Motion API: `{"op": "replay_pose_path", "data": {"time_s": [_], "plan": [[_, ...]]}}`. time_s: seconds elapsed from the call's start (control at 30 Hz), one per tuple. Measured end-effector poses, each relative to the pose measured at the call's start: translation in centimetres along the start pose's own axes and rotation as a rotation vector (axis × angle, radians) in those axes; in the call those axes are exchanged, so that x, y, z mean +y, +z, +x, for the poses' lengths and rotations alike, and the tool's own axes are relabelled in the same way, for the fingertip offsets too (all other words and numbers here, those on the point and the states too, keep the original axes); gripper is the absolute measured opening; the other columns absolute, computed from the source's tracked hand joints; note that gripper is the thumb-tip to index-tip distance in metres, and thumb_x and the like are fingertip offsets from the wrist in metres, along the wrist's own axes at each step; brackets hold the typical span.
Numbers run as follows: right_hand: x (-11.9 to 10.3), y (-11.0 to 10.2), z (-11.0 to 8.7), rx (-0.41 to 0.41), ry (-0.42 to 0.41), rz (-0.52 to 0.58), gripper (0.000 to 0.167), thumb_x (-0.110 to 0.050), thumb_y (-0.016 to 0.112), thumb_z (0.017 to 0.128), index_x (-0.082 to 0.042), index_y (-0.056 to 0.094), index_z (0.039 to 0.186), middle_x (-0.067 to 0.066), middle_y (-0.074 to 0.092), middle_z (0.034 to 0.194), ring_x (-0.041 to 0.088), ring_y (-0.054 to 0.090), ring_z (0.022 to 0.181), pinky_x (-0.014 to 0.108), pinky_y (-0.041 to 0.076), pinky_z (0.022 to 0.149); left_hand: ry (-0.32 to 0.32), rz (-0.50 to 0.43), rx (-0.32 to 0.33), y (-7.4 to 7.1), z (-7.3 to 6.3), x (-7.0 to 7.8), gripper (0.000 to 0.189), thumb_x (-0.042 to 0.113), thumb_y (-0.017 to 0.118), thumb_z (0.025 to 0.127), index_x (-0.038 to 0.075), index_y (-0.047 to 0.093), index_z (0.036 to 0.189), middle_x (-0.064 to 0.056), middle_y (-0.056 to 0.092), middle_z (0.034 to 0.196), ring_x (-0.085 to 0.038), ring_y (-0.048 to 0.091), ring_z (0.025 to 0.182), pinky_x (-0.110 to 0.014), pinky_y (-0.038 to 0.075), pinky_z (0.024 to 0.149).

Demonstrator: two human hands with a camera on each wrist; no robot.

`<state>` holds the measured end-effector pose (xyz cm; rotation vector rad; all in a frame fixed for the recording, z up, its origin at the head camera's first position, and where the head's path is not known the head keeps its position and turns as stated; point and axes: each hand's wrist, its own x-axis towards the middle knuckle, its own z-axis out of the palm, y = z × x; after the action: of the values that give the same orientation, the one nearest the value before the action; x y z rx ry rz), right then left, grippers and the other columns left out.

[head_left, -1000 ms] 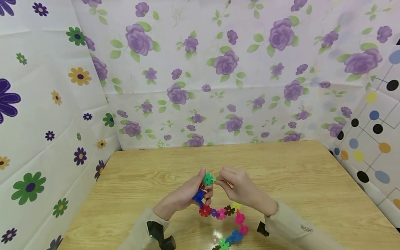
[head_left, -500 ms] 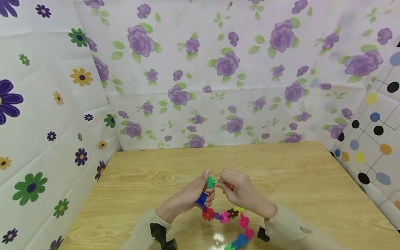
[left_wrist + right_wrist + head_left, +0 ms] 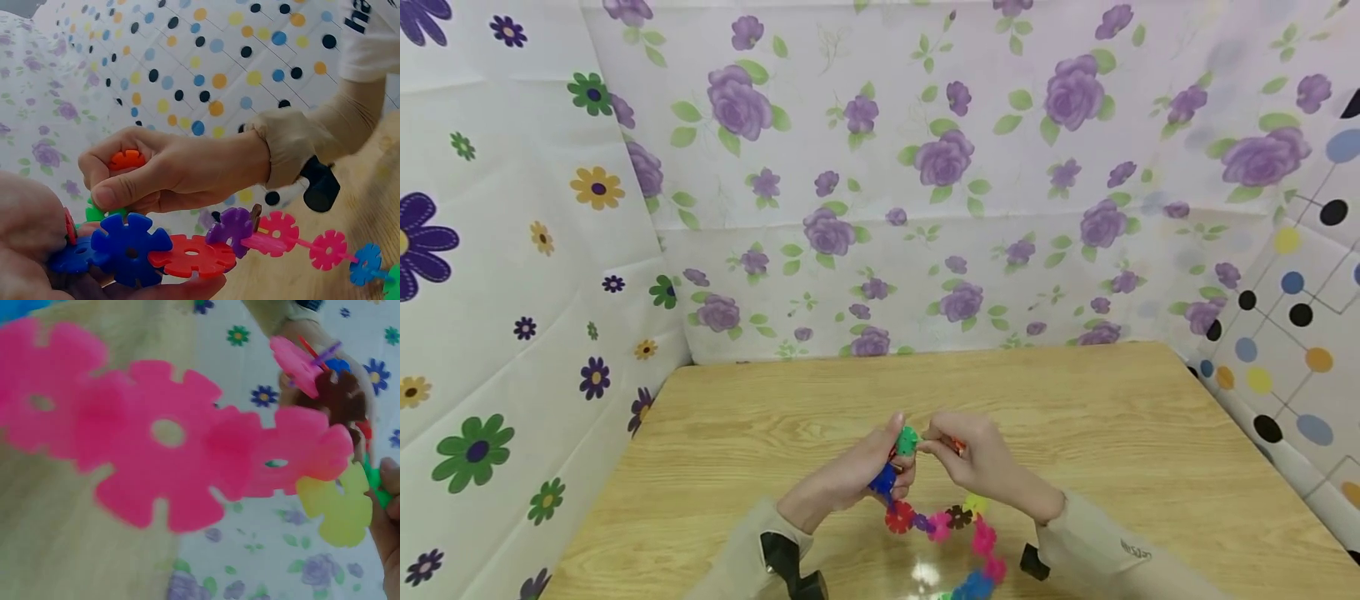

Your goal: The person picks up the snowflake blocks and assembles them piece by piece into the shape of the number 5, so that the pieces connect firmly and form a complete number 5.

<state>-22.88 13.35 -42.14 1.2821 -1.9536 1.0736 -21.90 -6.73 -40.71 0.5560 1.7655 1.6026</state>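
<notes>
My left hand (image 3: 865, 471) grips one end of a chain of slotted plastic flower discs, with a green disc (image 3: 907, 441) near its thumb tip. Blue discs (image 3: 131, 249) and a red disc (image 3: 192, 255) lie against its fingers. Thumb and fingertips of my right hand (image 3: 976, 454) pinch a small bright green disc (image 3: 97, 212) at the green disc's edge; the fingers hide most of it, so I cannot tell whether the two are joined. An orange disc (image 3: 127, 159) is tucked inside the right hand's curled fingers. A yellow disc (image 3: 340, 509) hangs in the chain below.
The chain runs on through brown (image 3: 958, 517), pink (image 3: 984, 536) and light blue discs (image 3: 973, 586) toward the near edge of view. A wood-grain table (image 3: 737, 417) lies below. Floral cloth (image 3: 940, 167) hangs behind, with patterned cloths at both sides.
Both hands have shifted slightly right and down in view, together with the chain. The right fingertips stay at the green disc's edge, and the orange disc now shows more between the right fingers.
</notes>
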Motion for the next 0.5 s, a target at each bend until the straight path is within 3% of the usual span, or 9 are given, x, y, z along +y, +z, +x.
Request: {"op": "replay_pose_path", "data": {"time_s": [0.07,0.17,0.23,0.3,0.33,0.4,0.5], "plan": [[0.0,-0.4,0.2,0.003,0.036,-0.007,0.024,0.004,0.075,0.078,-0.013,0.059,0.079,-0.005,0.044,0.060,-0.003,0.031,0.053,0.008,0.031,0.050,-0.012,-0.023,0.011,0.0,0.0,0.1,0.062,0.060,0.012,0.101,0.010,0.034,0.072,0.003,0.043,0.063,-0.011,0.045,0.053,-0.023,0.037,0.045],[-0.1,-1.4,0.4,-0.031,0.200,-0.023,0.012,-0.007,0.071,0.086,-0.014,0.065,0.095,-0.004,0.045,0.062,0.002,0.031,0.051,0.014,0.031,0.048,-0.036,-0.052,0.035,0.0,-0.1,0.2,0.061,0.061,0.012,0.100,0.011,0.036,0.074,0.004,0.046,0.063,-0.009,0.047,0.054,-0.024,0.041,0.047],[-0.3,-2.3,0.3,-0.078,0.360,-0.015,0.015,-0.018,0.058,0.097,-0.013,0.065,0.110,-0.003,0.057,0.074,0.005,0.049,0.060,0.020,0.045,0.058,-0.048,-0.063,0.057,0.0,0.0,0.0,0.061,0.063,0.014,0.100,0.012,0.036,0.074,0.004,0.047,0.063,-0.009,0.048,0.054,-0.024,0.041,0.048],[-0.5,-3.2,0.2,-0.148,0.519,0.043,0.031,-0.025,0.039,0.106,-0.012,0.061,0.122,0.004,0.066,0.098,0.018,0.064,0.087,0.036,0.054,0.078,-0.059,-0.075,0.069,-0.2,0.0,-0.2,0.062,0.065,0.015,0.098,0.012,0.036,0.073,0.004,0.047,0.063,-0.008,0.048,0.054,-0.024,0.041,0.048],[-0.6,-3.5,0.1,-0.184,0.580,0.080,0.038,-0.027,0.030,0.108,-0.011,0.058,0.129,0.008,0.065,0.114,0.026,0.063,0.104,0.045,0.052,0.088,-0.065,-0.081,0.071,-0.2,0.0,-0.3,0.062,0.066,0.016,0.098,0.012,0.036,0.073,0.004,0.047,0.063,-0.008,0.048,0.054,-0.024,0.041,0.048],[-0.5,-4.0,0.0,-0.253,0.665,0.178,0.047,-0.029,0.019,0.109,-0.009,0.047,0.140,0.013,0.049,0.143,0.038,0.044,0.132,0.059,0.040,0.103,-0.071,-0.090,0.067,-0.3,0.1,-0.5,0.063,0.068,0.018,0.096,0.012,0.035,0.073,0.004,0.047,0.063,-0.008,0.047,0.054,-0.024,0.040,0.048],[-0.4,-4.3,-0.3,-0.354,0.733,0.329,0.047,-0.031,0.022,0.108,-0.012,0.031,0.151,0.015,0.031,0.155,0.043,0.032,0.140,0.063,0.034,0.107,-0.072,-0.110,0.048,-0.5,0.1,-0.5,0.064,0.072,0.021,0.094,0.012,0.036,0.073,0.004,0.047,0.063,-0.008,0.048,0.055,-0.024,0.039,0.049]]}}
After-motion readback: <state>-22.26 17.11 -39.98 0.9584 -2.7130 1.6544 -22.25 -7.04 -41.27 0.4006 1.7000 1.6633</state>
